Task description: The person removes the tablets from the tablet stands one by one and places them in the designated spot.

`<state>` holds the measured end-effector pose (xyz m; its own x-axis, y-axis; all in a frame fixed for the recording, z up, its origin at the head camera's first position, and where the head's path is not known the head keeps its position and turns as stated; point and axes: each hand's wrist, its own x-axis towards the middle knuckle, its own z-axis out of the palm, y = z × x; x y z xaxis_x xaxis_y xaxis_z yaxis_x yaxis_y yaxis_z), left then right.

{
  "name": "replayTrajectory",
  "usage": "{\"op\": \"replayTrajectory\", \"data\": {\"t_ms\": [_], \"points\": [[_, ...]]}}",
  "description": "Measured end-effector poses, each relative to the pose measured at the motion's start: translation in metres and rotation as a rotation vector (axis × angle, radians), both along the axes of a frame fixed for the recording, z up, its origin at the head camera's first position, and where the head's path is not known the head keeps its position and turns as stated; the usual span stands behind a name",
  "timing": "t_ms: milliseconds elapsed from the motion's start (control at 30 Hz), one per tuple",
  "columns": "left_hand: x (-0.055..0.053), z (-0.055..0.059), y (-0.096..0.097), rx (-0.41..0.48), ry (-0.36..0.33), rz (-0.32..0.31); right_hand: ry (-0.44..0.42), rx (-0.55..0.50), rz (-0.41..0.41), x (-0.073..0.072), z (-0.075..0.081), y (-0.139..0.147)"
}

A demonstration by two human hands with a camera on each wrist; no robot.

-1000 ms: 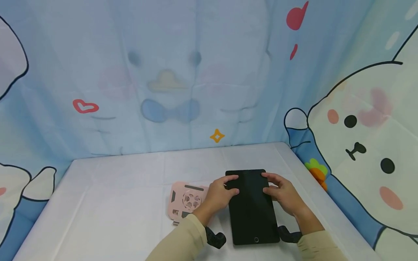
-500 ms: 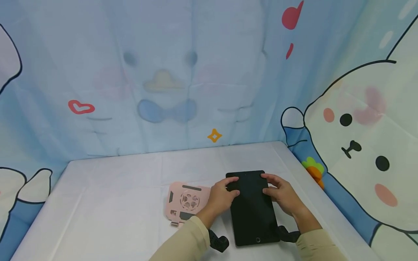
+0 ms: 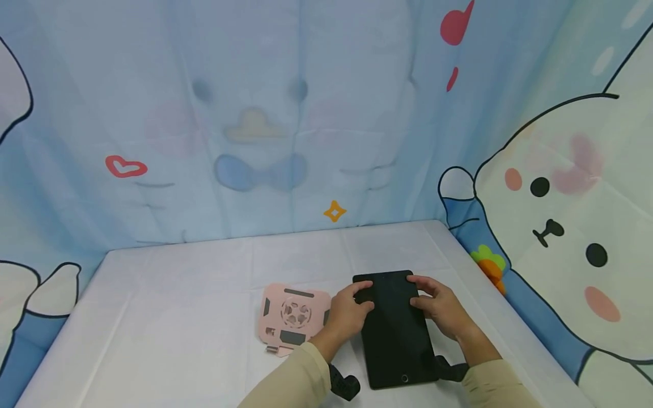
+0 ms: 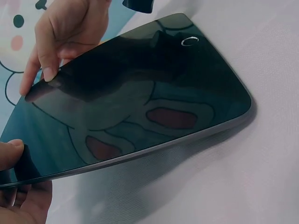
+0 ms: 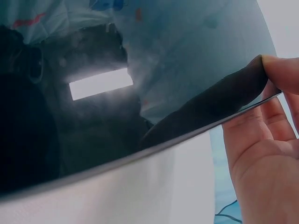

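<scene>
A black tablet (image 3: 395, 334) with a dark glossy screen and a round home button is held between both hands, button end toward the person. My left hand (image 3: 348, 316) pinches its left edge near the far end, thumb on the screen and other fingers underneath in the left wrist view. On the opposite edge, my right hand (image 3: 444, 309) grips it the same way, with fingers behind the tablet in the right wrist view. The far end is raised, and a shadow lies under the edge in the left wrist view. Left of it lies a pink stand (image 3: 293, 317) with grey pads and a round cut-out pattern, partly hidden by the left forearm.
A white cloth covers the table (image 3: 178, 317). Behind it hangs a blue curtain (image 3: 265, 113) with cartoon prints, which also runs along the right side. Black wrist straps with camera mounts (image 3: 345, 386) sit under both wrists, close beside the tablet.
The tablet and both hands have shifted slightly toward the person, with the grip unchanged. More of the pink stand shows beside the left hand. The head view has turned slightly right.
</scene>
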<state>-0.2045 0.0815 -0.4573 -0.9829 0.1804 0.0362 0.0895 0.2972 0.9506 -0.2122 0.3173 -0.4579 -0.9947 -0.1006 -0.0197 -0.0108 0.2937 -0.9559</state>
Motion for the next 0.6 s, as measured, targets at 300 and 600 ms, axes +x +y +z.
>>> {"op": "replayTrajectory", "data": {"t_ms": [300,600], "points": [[0.0012,-0.0037,0.0033,-0.015,-0.011,0.014,-0.016,0.018,-0.002,-0.0007,-0.0044,0.0008],[0.0021,-0.0055,0.0033,-0.006,-0.034,0.014,-0.029,0.027,0.003,-0.0028,-0.0087,0.0001]]}}
